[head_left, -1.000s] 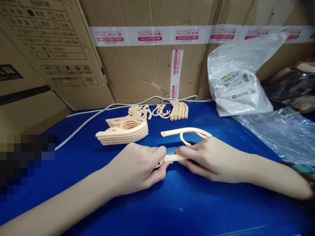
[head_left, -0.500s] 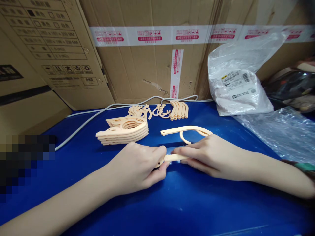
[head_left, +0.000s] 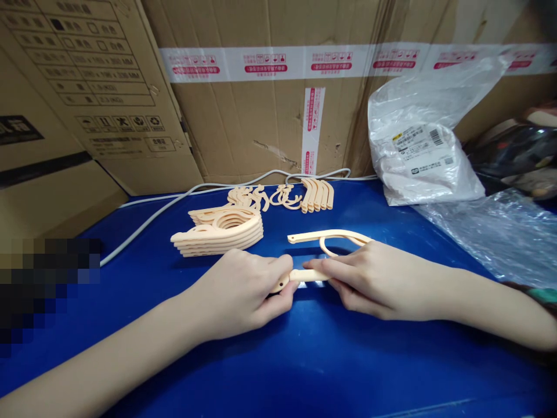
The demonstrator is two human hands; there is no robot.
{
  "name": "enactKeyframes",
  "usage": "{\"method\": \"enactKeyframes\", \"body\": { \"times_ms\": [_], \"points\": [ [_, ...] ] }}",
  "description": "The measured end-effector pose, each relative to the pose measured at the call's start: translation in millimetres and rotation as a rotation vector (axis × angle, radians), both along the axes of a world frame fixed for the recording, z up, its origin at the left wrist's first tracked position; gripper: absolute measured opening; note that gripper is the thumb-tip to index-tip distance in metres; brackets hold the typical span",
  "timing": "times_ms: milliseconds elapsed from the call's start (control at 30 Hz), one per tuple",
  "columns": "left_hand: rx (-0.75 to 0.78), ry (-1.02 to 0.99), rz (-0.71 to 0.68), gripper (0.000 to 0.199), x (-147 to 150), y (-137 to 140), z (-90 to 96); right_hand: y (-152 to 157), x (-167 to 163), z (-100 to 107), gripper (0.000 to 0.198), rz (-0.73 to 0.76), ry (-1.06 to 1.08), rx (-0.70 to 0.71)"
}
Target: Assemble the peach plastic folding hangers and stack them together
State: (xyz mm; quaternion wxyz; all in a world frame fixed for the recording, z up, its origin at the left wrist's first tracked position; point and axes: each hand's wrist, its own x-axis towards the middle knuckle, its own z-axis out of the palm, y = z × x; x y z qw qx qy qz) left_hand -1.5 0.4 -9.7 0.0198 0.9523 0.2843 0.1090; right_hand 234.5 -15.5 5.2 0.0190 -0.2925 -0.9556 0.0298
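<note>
My left hand is closed in a pinch on a cream plastic hanger piece with a dark hole, most of it hidden by the fingers. Its end meets a short straight hanger arm, which my right hand grips between thumb and fingers. Beyond the right knuckles a longer curved hanger arm and a curved strip stick out. Whether these join the gripped arm is hidden behind the hand. Close behind my left hand lies a stack of folded cream hangers.
Loose curvy pieces, hooks and several hanger arms lie at the back of the blue table. A grey cable runs behind them. Cardboard boxes stand behind; a white plastic bag and clear wrap are right.
The longer curved hanger arm has dipped slightly and shifted a little right as my right hand turned. Both hands still grip the same pieces; the stack and loose parts stay put.
</note>
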Motion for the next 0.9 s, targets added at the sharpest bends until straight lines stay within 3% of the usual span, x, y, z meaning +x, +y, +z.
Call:
{"method": "enactKeyframes", "body": {
  "times_ms": [200,367,533,900],
  "points": [
    [-0.011,-0.005,0.028,0.023,-1.0,0.1,-0.1,3.7,6.2,1.2,0.028,-0.009,0.053,0.046],
    [0.004,-0.034,0.072,0.025,-2.2,0.6,-0.1,10.5,13.8,3.7,0.029,0.020,0.215,0.189],
    [0.022,0.003,0.098,0.027,-1.1,0.2,-0.9,18.1,19.8,10.1,0.033,-0.051,0.247,0.330],
    [0.011,0.053,0.112,0.026,1.0,-3.5,-0.2,34.1,29.5,3.6,0.024,-0.199,0.102,0.332]
  ]
}}
